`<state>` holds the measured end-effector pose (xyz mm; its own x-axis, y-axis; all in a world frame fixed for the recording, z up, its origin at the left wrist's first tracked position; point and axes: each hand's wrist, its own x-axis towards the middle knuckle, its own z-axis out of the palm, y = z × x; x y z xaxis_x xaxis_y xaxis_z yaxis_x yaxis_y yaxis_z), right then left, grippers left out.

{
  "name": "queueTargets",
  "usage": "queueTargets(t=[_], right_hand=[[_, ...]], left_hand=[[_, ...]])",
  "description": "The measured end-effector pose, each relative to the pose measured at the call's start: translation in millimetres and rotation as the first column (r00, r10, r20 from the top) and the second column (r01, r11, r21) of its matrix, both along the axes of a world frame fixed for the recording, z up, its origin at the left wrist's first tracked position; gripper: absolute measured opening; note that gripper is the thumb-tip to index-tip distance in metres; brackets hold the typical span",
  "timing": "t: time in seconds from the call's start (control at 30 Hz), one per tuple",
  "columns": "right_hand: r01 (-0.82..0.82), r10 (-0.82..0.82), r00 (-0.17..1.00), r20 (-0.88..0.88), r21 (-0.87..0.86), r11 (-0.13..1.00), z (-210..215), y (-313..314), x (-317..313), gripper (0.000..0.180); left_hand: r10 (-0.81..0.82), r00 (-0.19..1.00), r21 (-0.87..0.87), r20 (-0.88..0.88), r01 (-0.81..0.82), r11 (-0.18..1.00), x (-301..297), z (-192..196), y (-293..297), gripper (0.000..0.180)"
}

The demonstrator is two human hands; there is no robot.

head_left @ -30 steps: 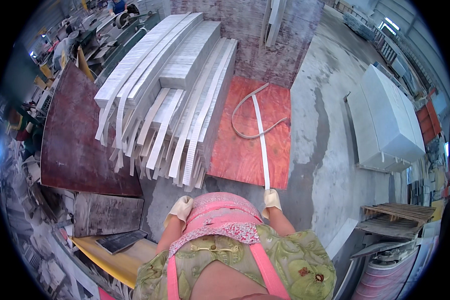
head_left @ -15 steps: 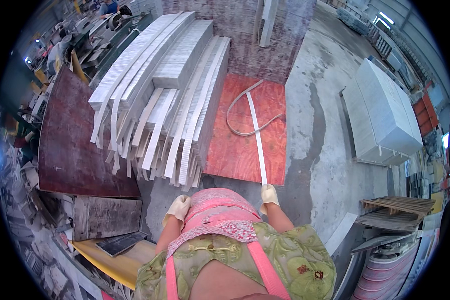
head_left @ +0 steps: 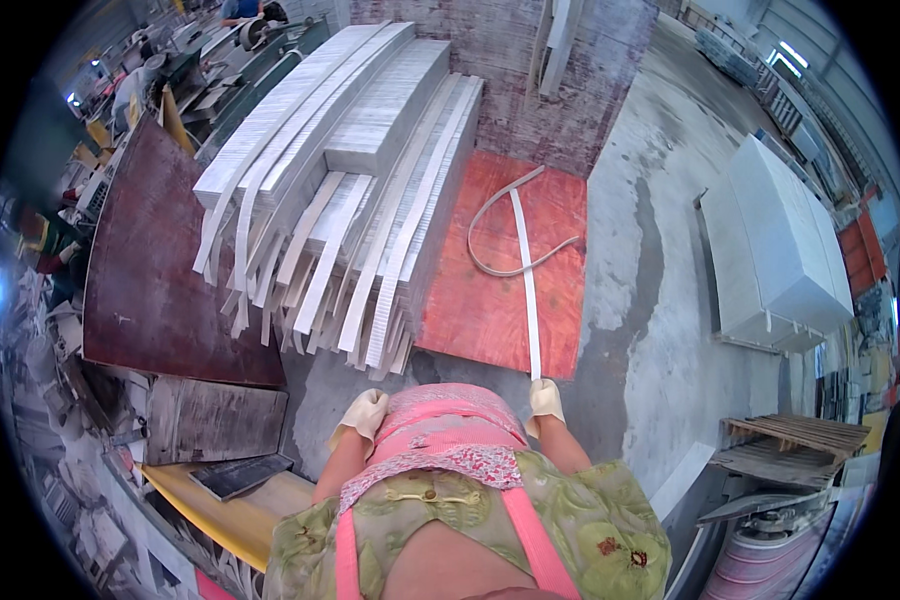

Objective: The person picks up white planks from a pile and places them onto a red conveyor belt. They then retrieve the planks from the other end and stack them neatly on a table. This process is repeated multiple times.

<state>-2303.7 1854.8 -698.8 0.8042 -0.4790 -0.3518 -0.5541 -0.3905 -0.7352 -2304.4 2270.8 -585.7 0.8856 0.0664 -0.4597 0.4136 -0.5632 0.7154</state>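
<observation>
While the right hand is closed on one end of a long white strip, the strip is laid over the red board. Nothing is held by the curled left hand.

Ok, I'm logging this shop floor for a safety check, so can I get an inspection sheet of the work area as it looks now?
Surface: grey concrete floor, dusty, with an orange board lying flat on it.
Job's things: long white strip running across the orange board, its near end at the right hand; a curved strip loops beside it.
Clutter: stack of white strips with loose ends fanning out; dark board; yellow plank.
Hands: right hand gloved, fingers closed on the strip end; left hand gloved, holding nothing visible.
Cables: nothing seen.
Surroundings: white slab block, wooden pallet, machinery at the far left.
</observation>
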Motion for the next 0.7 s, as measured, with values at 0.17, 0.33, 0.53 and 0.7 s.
queueTargets(t=[0.17,0.33,0.53,0.7], right_hand=[[0.116,-0.118,0.992,0.052,0.046,0.992,-29,-8,-12,0.038],[0.029,-0.026,0.998,-0.05,0.053,0.998,22,10,-7,0.045],[0.005,-0.003,0.998,-0.066,0.024,1.0,28,14,-1,0.044],[-0.005,0.007,0.998,-0.067,0.037,0.999,33,21,0,0.043]], left_hand=[[-0.037,0.999,0.002,-0.021,0.037,0.999,8,-4,-4,0.041],[-0.002,1.0,0.015,0.008,0.002,1.0,-5,-21,12,0.041],[-0.011,1.0,0.004,-0.005,0.011,1.0,-5,-17,15,0.039],[-0.011,1.0,-0.019,-0.016,0.011,1.0,-8,-15,20,0.035]])
